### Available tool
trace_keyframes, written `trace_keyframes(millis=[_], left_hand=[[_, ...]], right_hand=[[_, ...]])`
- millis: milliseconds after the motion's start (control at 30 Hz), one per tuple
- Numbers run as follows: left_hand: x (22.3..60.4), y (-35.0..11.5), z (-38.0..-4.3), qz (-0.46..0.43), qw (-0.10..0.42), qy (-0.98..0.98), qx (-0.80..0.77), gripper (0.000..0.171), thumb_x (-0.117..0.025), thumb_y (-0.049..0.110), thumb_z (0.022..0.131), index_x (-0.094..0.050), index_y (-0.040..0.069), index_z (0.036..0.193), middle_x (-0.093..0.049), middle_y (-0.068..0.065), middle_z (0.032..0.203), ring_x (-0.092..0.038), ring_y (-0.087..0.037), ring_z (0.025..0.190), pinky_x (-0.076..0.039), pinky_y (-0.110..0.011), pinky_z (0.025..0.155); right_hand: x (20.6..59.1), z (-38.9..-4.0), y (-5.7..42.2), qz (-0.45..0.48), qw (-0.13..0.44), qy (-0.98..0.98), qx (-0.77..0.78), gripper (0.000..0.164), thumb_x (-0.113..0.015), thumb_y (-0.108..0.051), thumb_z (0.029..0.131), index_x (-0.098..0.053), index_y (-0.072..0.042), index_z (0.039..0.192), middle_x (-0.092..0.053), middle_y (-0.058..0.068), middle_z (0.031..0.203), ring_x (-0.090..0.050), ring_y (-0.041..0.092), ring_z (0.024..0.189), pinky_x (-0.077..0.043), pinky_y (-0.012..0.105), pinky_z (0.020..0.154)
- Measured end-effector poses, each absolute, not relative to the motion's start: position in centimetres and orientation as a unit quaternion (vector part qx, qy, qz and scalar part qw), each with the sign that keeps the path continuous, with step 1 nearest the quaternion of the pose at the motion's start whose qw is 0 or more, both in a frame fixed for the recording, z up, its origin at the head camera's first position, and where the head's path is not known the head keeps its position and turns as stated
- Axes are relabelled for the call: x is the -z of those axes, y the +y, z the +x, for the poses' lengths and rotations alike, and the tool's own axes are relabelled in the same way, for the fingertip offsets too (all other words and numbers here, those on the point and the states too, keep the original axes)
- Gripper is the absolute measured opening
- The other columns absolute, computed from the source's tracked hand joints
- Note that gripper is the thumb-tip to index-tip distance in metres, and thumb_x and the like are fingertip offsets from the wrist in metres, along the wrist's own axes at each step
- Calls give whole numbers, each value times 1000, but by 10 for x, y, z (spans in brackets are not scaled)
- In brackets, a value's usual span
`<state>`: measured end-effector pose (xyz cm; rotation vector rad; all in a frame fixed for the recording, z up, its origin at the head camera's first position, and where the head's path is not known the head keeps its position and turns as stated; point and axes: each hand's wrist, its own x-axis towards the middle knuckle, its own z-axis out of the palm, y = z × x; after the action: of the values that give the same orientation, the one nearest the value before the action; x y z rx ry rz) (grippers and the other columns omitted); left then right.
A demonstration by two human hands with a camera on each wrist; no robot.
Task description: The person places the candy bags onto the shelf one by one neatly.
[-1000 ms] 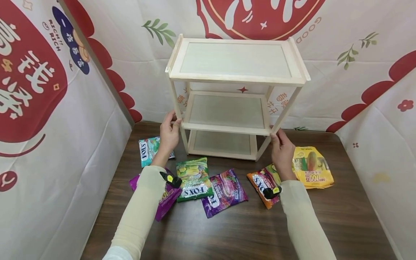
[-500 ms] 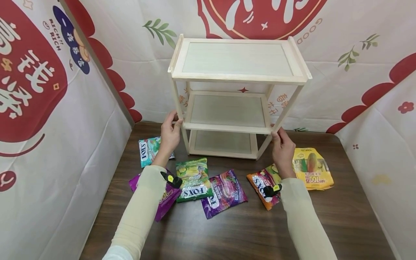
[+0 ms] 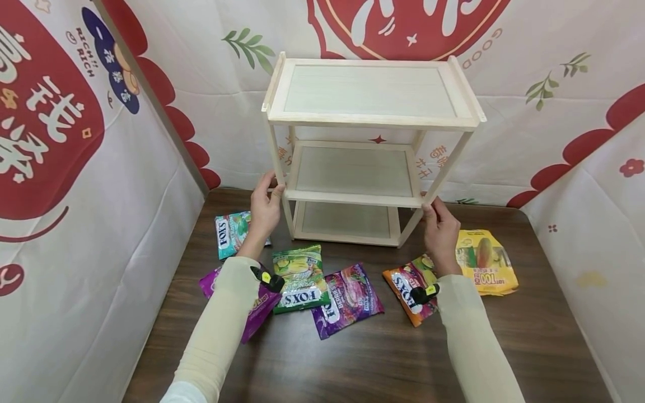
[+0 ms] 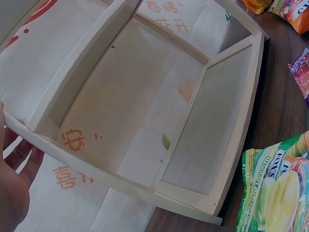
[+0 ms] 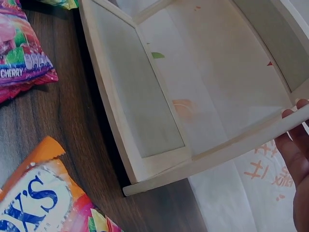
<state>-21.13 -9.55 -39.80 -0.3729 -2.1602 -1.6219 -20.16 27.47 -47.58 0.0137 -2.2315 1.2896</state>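
Note:
A pale wooden three-tier shelf (image 3: 370,118) stands upright at the back of the dark wood table, its tiers bare. At its left front post, level with the middle tier, my left hand (image 3: 265,208) grips the wood between thumb and fingers. My right hand (image 3: 441,235) holds the right front post at about the same height. In the left wrist view, fingers (image 4: 32,166) wrap behind the post (image 4: 96,171). The right wrist view has fingertips (image 5: 288,113) curled over the other post (image 5: 241,147). Part of each hand is cut off in its wrist view.
Candy bags lie in front of the shelf: teal (image 3: 230,232), magenta (image 3: 262,310), green (image 3: 300,278), purple (image 3: 349,300) and orange (image 3: 403,285). A yellow bag (image 3: 486,263) lies by my right hand. Printed cloth walls (image 3: 201,112) enclose the table (image 3: 342,364) on the sides and back.
Both hands keep their hold on the posts. The shelf and hands appear shifted very slightly to the right in the head view; the bags lie as before.

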Motion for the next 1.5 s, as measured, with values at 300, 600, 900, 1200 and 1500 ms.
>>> trace_keyframes(millis=[300,600,900,1200,1500], left_hand=[[425,-103,-229,-137,226,-769,582,32,-49,8,96,-56,0,127,-54,-19,103,-52,-28,92,-42,-33,67],[422,-109,-229,-132,211,-771,587,34,-49,18,97,-56,5,128,-57,-15,105,-54,-23,94,-45,-33,73],[392,-115,-217,-105,152,-781,597,34,-58,10,95,-56,-2,127,-61,-23,112,-56,-33,104,-46,-45,85],[360,-112,-211,-104,135,-745,645,41,-62,11,94,-50,0,132,-56,-19,119,-53,-27,109,-49,-34,83],[339,-108,-214,-122,162,-728,654,44,-64,13,93,-50,5,133,-54,-14,122,-53,-23,108,-50,-36,83]], right_hand=[[471,-199,272,4,270,-821,-504,36,-49,-26,98,-60,-19,132,-65,7,118,-65,23,96,-56,32,73],[466,-198,266,-3,261,-814,-519,36,-48,-28,99,-57,-30,133,-63,5,125,-64,25,103,-54,33,79],[456,-194,265,0,217,-849,-482,40,-41,-37,100,-50,-30,139,-59,8,127,-61,27,107,-53,45,84],[354,-181,262,65,285,-803,-519,35,-46,-19,101,-49,-12,135,-55,9,124,-55,18,107,-51,28,87],[265,-208,265,220,448,-782,-373,33,-59,-15,92,-60,-4,122,-55,7,128,-48,20,121,-43,34,100]])
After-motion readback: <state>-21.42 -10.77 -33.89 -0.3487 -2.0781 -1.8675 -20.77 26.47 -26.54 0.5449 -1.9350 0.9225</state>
